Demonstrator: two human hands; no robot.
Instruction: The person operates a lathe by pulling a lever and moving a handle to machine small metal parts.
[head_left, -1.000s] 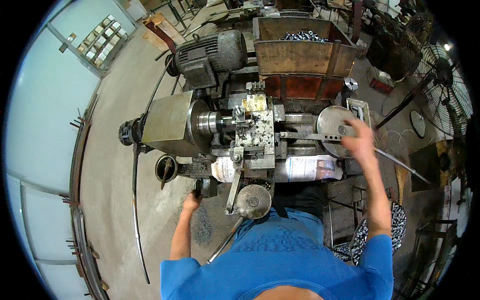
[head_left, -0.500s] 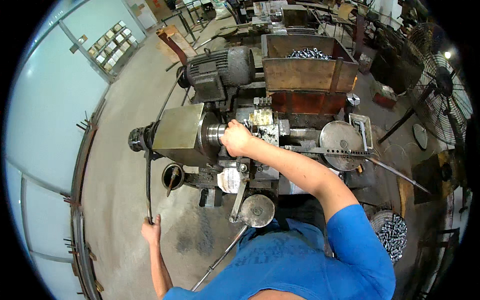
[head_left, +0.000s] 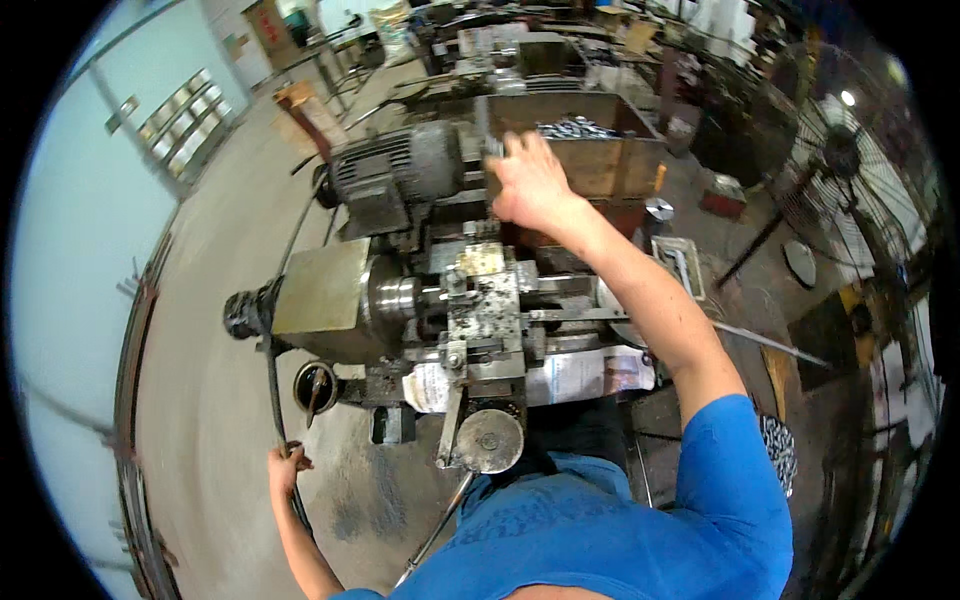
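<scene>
My left hand (head_left: 287, 468) is closed round the long dark lever (head_left: 274, 385) that comes down from the left end of the lathe's headstock (head_left: 320, 298). My right hand (head_left: 535, 185) is raised at the near left corner of a box of small shiny metal parts (head_left: 577, 129). Its fingers are smeared by motion. A greyish bit shows by the fingertips, but I cannot make out whether it is held. Below that hand lie the steel spindle nose (head_left: 397, 297) and the chip-strewn tool slide (head_left: 490, 305), which no hand touches.
A ribbed motor (head_left: 400, 165) stands behind the headstock. A pot with a brush (head_left: 316, 387) is at the near left. A round metal disc (head_left: 489, 441) sits close to my body. At right are a large fan (head_left: 842, 150) and another heap of metal parts (head_left: 778, 455).
My right hand has left the spindle nose and moved up and away to the box. My left hand is slightly lower, still on the lever. The whole view has shifted.
</scene>
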